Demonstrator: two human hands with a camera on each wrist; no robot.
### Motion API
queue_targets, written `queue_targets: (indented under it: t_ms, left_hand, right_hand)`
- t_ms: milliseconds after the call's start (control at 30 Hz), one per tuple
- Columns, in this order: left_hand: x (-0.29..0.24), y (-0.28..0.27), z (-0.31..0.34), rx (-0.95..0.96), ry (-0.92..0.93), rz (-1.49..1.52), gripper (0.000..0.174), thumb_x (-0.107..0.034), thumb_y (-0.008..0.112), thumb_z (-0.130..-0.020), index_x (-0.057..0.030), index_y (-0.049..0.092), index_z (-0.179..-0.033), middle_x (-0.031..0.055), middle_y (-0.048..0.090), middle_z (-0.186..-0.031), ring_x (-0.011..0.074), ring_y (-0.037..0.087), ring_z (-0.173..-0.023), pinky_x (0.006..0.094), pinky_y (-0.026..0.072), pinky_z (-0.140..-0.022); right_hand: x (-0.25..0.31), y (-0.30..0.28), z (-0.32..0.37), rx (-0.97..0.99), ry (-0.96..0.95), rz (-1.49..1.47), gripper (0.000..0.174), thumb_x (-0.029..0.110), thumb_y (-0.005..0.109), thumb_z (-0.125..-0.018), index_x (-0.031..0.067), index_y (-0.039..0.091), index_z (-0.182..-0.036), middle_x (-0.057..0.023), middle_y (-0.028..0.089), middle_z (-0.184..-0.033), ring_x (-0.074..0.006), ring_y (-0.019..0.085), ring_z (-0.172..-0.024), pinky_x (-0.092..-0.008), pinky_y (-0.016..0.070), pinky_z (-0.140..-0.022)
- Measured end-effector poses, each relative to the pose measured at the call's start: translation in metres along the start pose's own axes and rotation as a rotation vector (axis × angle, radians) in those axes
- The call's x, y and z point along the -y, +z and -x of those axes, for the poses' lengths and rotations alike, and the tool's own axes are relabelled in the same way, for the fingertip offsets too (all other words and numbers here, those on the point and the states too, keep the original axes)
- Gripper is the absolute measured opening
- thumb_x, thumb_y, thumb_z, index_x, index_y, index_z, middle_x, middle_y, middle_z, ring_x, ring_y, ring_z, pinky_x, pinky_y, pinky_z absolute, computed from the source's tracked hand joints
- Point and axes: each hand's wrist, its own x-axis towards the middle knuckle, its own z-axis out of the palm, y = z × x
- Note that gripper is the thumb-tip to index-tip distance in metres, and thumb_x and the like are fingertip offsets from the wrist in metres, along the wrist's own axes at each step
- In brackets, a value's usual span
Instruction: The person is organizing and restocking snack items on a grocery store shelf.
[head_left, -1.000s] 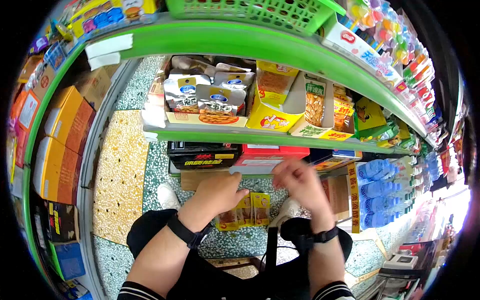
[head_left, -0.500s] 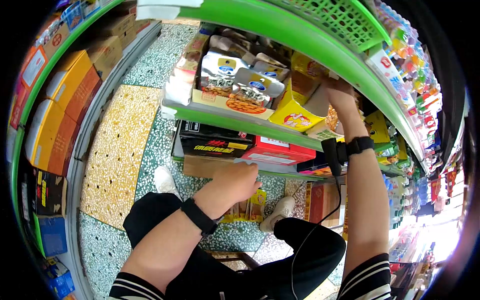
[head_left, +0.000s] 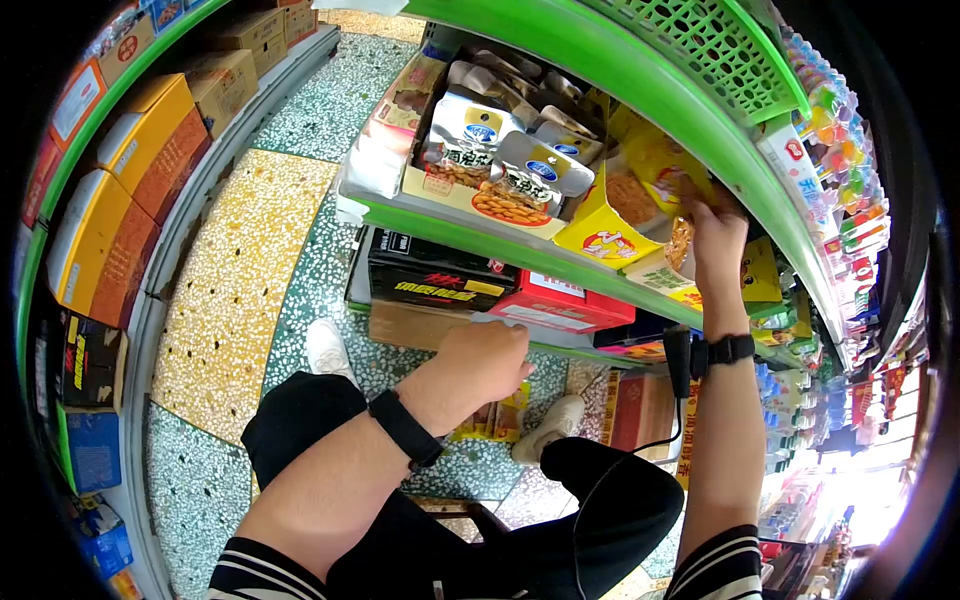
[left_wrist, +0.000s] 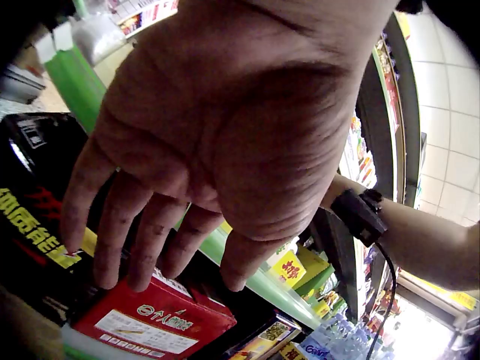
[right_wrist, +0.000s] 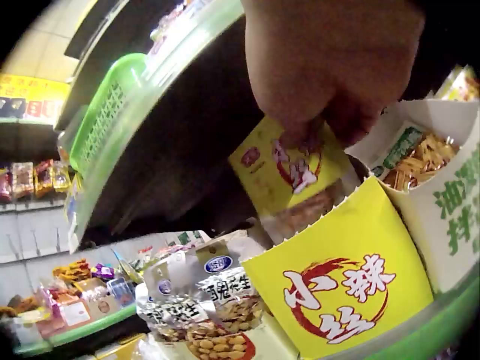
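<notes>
My right hand [head_left: 718, 245] reaches into the middle shelf. In the right wrist view its fingers pinch the top of a yellow snack packet [right_wrist: 266, 176], whose lower part sits behind the front of a yellow display box [right_wrist: 345, 281]. Beside that box stands a white carton [right_wrist: 456, 202] of similar snacks. My left hand [head_left: 480, 360] hangs in front of the lower shelf, holding nothing; its loosely bent fingers show in the left wrist view. Below it, yellow packets [head_left: 500, 412] lie on the floor, partly hidden by the hand.
Silver peanut bags [head_left: 530, 165] fill a box left of the yellow one. The green shelf edge [head_left: 680, 95] passes close above my right hand. Black [head_left: 435, 280] and red cartons [head_left: 570, 300] sit on the bottom shelf. A cable [head_left: 600, 490] trails from the right wrist.
My right hand has risen from above the floor to the shelf, then moved to the yellow packet and pinched it. The left hand stays low, and the head view has shifted.
</notes>
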Motion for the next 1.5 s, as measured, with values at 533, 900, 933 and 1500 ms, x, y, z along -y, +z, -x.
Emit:
queue_targets:
  t_ms: [533,900,933,1500]
  left_hand:
    - [-0.003,-0.003,-0.013,-0.023,-0.009,0.248,0.03,-0.03,0.058,-0.091,-0.0006,0.059,-0.095,0.0202,0.066,-0.088,0.0368,0.065,-0.084,0.0445,0.0514,-0.072]
    - [-0.03,-0.011,-0.022,0.199,-0.131,0.928,0.047,-0.044,0.06,-0.093,-0.0022,0.057,-0.114,0.0077,0.061,-0.107,0.0108,0.054,-0.096,0.0269,0.0456,-0.079]
    - [-0.028,-0.007,-0.023,0.209,-0.071,0.765,0.047,-0.044,0.06,-0.093,-0.0026,0.057,-0.113,0.0069,0.061,-0.106,0.0103,0.054,-0.094,0.0262,0.0453,-0.078]
    - [-0.02,0.052,-0.024,0.18,-0.031,0.782,0.042,-0.014,0.07,-0.086,0.0024,0.05,-0.12,0.0126,0.066,-0.105,0.0152,0.062,-0.096,0.0295,0.0503,-0.08]
  right_hand:
    - [-0.002,-0.083,0.156,-0.402,0.445,-1.191,0.039,0.021,0.048,-0.1,0.0004,0.046,-0.133,-0.0153,0.054,-0.132,-0.027,0.053,-0.122,-0.0421,0.0449,-0.102]
    - [0.025,-0.013,0.239,-0.167,0.605,-1.129,0.031,0.014,0.059,-0.094,0.0044,0.051,-0.122,-0.0083,0.062,-0.117,-0.0206,0.062,-0.104,-0.0368,0.0509,-0.092]
    - [0.019,-0.015,0.24,-0.148,0.596,-1.161,0.029,0.013,0.057,-0.095,0.0042,0.052,-0.122,-0.0085,0.062,-0.118,-0.0207,0.062,-0.105,-0.0367,0.0502,-0.093]
    - [0.009,0.027,0.267,-0.095,0.872,-1.005,0.044,0.019,0.052,-0.098,0.0023,0.036,-0.136,-0.0115,0.053,-0.129,-0.0244,0.055,-0.117,-0.04,0.0467,-0.1]
